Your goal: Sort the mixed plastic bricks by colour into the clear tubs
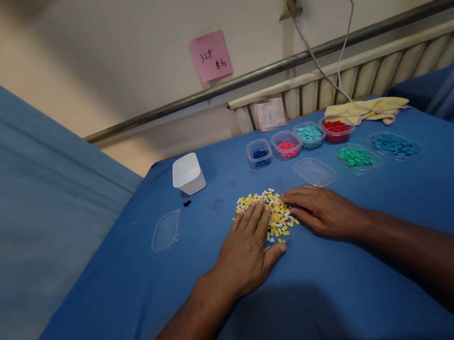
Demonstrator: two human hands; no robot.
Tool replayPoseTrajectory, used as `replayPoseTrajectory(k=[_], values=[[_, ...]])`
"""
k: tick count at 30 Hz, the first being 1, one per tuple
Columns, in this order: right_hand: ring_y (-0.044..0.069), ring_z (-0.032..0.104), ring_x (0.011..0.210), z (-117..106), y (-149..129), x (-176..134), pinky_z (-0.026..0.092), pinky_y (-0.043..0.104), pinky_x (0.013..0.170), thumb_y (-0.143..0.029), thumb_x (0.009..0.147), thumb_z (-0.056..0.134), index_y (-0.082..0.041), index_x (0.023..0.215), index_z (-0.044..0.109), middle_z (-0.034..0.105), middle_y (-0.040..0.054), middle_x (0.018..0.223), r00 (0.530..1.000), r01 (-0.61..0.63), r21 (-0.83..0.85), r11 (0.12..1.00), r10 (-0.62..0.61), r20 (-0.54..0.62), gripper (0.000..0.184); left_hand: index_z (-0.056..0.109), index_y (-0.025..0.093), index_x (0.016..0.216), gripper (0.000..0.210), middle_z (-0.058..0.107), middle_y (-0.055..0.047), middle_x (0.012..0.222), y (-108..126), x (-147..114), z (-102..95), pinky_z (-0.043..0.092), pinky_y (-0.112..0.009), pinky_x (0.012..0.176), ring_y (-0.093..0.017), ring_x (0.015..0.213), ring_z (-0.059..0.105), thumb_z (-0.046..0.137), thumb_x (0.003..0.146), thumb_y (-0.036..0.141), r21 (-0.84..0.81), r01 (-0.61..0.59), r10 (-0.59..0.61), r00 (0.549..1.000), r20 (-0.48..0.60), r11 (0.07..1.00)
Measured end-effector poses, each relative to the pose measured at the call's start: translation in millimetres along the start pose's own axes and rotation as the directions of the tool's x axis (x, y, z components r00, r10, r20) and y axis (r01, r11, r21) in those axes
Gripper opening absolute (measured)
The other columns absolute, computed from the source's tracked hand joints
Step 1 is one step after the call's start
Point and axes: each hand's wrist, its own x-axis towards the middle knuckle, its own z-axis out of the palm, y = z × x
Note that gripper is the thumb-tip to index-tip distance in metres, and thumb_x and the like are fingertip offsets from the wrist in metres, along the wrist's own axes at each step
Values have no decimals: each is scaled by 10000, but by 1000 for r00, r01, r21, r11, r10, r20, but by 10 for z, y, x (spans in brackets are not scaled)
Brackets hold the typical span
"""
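Note:
A loose pile of small yellow and white pieces (279, 216) lies spread on the blue cloth in front of me. My left hand (247, 246) rests flat over the pile's left side, fingers stretched out and thumb apart, hiding the pieces beneath it. On the pile's right edge is my right hand (324, 209), its fingers bent a little and touching the outer pieces, thumb held apart from them. Nothing shows gripped in either hand. The pieces are too small to tell their exact kind.
Behind the pile stand clear tubs of dark blue (259, 155), pink (287, 148), light turquoise (309, 135) and red pieces (337, 129). Green (355, 156) and teal pieces (394, 145) lie in shallow lids. A white container (188, 174), clear lids (166, 230) and a yellow cloth (365, 112) are nearby.

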Motion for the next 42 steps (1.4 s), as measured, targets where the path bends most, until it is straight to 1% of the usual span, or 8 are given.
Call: replayPoseTrajectory(k=[6,10,21,33,36,38,41,42], values=[[293,689,1359,7,-48,-31,569,531,1154,-184,1077,569,-233,1440,702,754,113,1430,985,161,1,987,-160,66,389,293,106,1749,934,182,-163,1825,-76,249,86,188,-578,1389,-350,1708,152,273,1097,774,-8,9,-10,999,-42,1000],[275,741,1251,-34,-59,-47,602,498,1093,-190,1078,584,-235,1400,725,798,102,1329,991,134,20,991,-135,16,354,280,86,1748,964,163,-175,1824,-49,284,38,171,-600,1387,-359,1710,136,284,1087,788,-15,11,-12,999,-31,1000],[268,744,1034,-94,-52,-61,610,479,933,-242,1096,592,-213,1213,751,811,105,1148,996,90,-21,996,-89,29,199,302,185,1750,848,199,-133,1826,12,-186,34,212,-541,1383,-310,1708,177,311,1110,742,-71,-84,84,996,2,994],[240,724,929,-108,-131,-112,581,424,863,-231,1083,631,-224,1124,751,790,76,1012,987,155,-9,988,-154,48,127,317,131,1733,881,244,-196,1813,53,116,36,135,-598,1374,-356,1703,191,318,1102,745,-76,-74,65,991,-121,994],[248,739,975,-101,-80,-108,601,439,887,-227,1082,632,-224,1214,744,806,91,1084,995,91,-26,996,-92,-40,174,531,132,1596,743,501,-204,1684,314,-17,9,348,-570,1287,-366,1568,462,400,1114,681,-27,-241,224,932,-284,970],[261,747,1051,-74,-43,-75,616,458,928,-222,1079,630,-233,1270,743,805,107,1177,995,74,-34,997,-76,-65,222,716,143,1341,566,741,-165,1373,548,-84,59,555,-464,1016,-302,1206,710,458,1125,598,4,-442,412,832,-371,897],[266,752,1114,-28,-15,19,636,461,948,-204,1076,611,-246,1262,762,794,116,1270,991,137,-22,990,-137,6,244,758,200,893,455,746,-53,865,870,-57,200,483,-388,571,-210,702,663,550,1101,548,68,-660,623,663,-414,748],[267,756,1106,-21,-13,59,642,457,937,-199,1077,600,-242,1232,772,800,115,1252,986,162,-20,987,-161,44,235,734,211,815,462,720,-39,810,950,-14,244,431,-376,506,-193,633,624,576,1089,549,59,-693,655,644,-395,718]])
